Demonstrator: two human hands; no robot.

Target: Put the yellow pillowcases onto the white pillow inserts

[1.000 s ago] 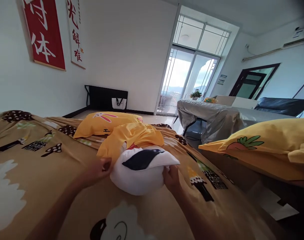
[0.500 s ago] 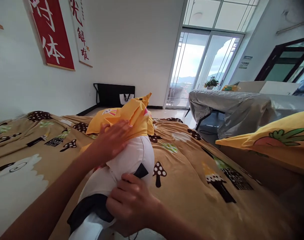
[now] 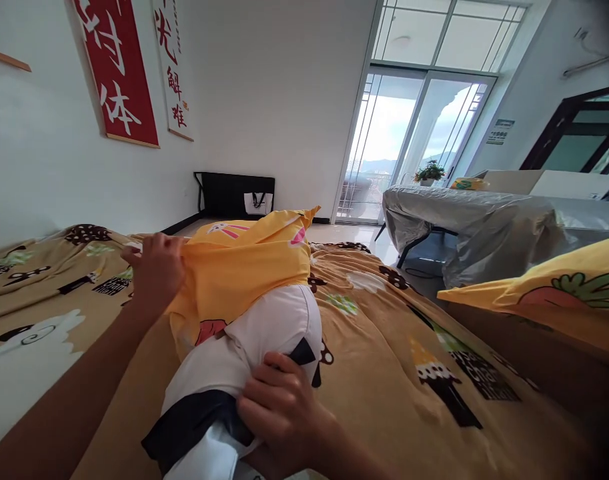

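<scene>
A white pillow [image 3: 279, 320] with dark trim lies lengthwise in front of me, its far part inside a yellow pillowcase [image 3: 244, 267] printed with pink-eared rabbits. At the case's left side, my left hand [image 3: 159, 270] is closed on the yellow fabric, pulling it out taut. My right hand [image 3: 281, 407] is clenched on the near part of the white pillow, beside a dark patch; its fingertips are hidden in the folds. A bit of red [image 3: 211, 330] shows at the case's opening. The pillow's near end runs out of view at the bottom.
Beneath everything spreads a tan blanket [image 3: 384, 373] with mushroom and sheep prints. Another yellow pillow [image 3: 549, 293] with a carrot print lies at the right. Beyond stand a table under grey plastic [image 3: 434, 200], a black panel [image 3: 219, 197] and a white bag [image 3: 258, 203].
My left hand has gone from lying on the pillow and case to gripping the case further left. The yellow fabric is now spread wider and flatter. My right hand keeps its hold.
</scene>
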